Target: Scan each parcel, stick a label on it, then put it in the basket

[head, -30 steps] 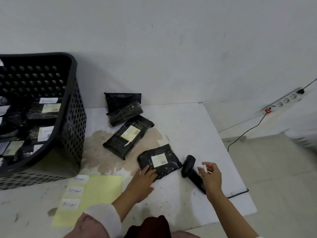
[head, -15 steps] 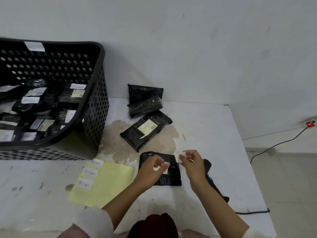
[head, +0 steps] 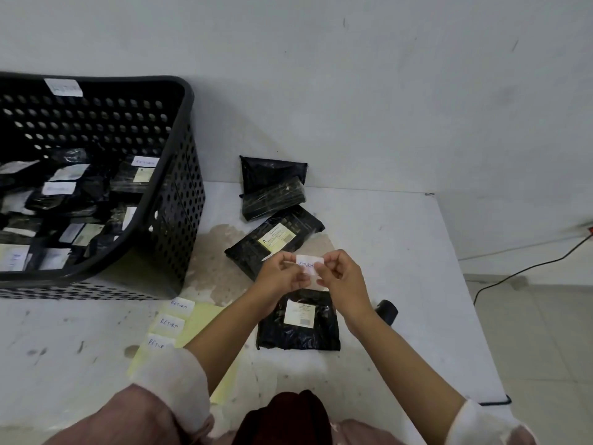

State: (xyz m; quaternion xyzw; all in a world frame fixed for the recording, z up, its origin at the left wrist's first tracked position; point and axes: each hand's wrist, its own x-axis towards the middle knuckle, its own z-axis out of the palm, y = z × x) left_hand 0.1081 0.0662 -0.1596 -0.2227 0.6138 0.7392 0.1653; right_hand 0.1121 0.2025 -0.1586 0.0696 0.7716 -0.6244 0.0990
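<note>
A small white label [head: 308, 263] with "RETURN" handwritten on it is held up between both hands. My left hand [head: 278, 275] pinches its left edge and my right hand [head: 340, 273] pinches its right edge. Directly below them a black parcel [head: 298, 329] with a white shipping sticker lies flat on the white table [head: 401, 252]. The black scanner [head: 386, 311] lies just right of that parcel, mostly hidden by my right forearm. Three more black parcels [head: 272, 242] lie behind, toward the wall. The black perforated basket [head: 179, 187] at left holds several labelled parcels.
A yellow backing sheet [head: 199, 319] with three "RETURN" labels [head: 168, 323] lies in front of the basket. The table's right edge drops to a tiled floor where a black cable [head: 526, 268] runs. A brownish stain marks the table near the parcels.
My right hand left the scanner and my left hand left the parcel; both came together and lifted the label above the parcel. The view shifted so more of the basket shows.
</note>
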